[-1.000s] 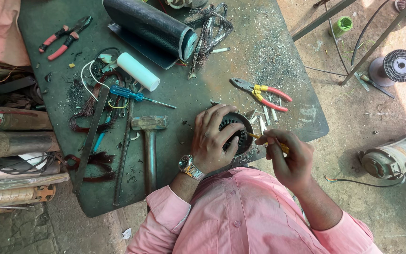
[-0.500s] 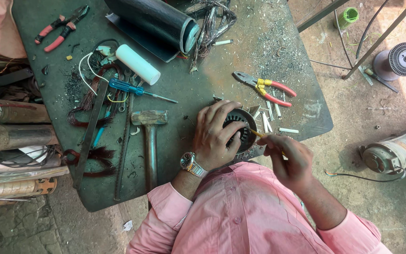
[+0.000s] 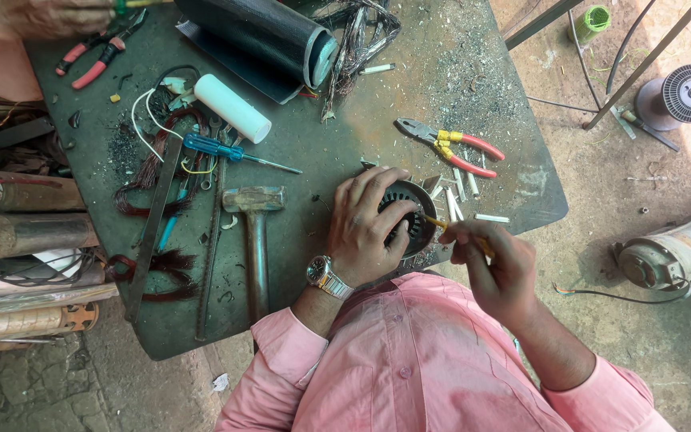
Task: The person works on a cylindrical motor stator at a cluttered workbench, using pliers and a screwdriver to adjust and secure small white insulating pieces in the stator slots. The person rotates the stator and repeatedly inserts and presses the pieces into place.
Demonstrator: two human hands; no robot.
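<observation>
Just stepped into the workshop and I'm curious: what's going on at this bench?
A person in a pink shirt steadies a round, dark motor stator on the table edge with the left hand. The right hand pokes a thin yellowish stick into it. A hammer, blue screwdriver and red-handled pliers lie nearby, untouched.

You get bright daylight here, strongest at the upper right, where the concrete floor [image 3: 665, 336] washes out pale. The dark workbench [image 3: 409, 104] stays evenly lit, with soft, short shadows under the tools. Focus is sharp at the centre; the edges bend slightly.
</observation>
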